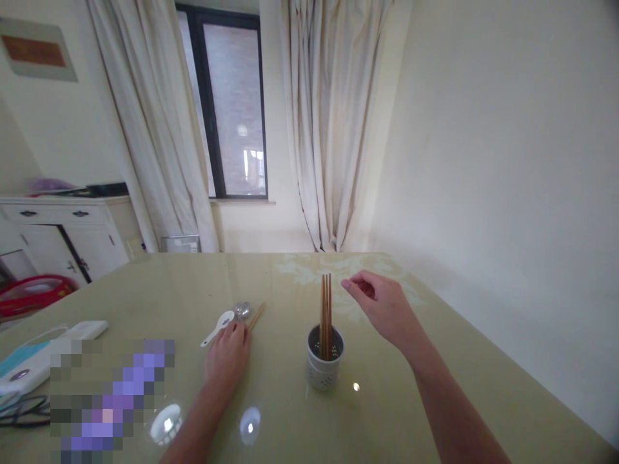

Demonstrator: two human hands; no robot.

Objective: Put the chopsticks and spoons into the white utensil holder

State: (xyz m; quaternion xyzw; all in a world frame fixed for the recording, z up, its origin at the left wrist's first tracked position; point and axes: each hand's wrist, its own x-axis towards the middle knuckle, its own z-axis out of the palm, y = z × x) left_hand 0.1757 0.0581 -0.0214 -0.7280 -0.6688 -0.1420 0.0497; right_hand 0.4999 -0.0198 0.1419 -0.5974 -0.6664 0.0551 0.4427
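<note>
My left hand (227, 351) rests low on the table with its fingers bent over the near end of a wooden chopstick (258, 314); whether a second one lies under it I cannot tell. Just beyond those fingers lie a white spoon (223, 321) and a shiny metal spoon (242, 310), partly covered by the hand. A grey perforated utensil holder (325, 374) stands between my hands, with several brown chopsticks (326, 316) upright in it. To the right of their tops hangs my right hand (382, 303), fingers curled and thumb close to the index finger, nothing visible in it.
The glossy table (377, 419) reaches toward a curtained window (235, 109). At the left lie a white device (80, 335), dark cables (24, 412) and a pixelated purple patch. A white wall (522, 193) runs along the right side. A white cabinet (62, 225) stands at the back left.
</note>
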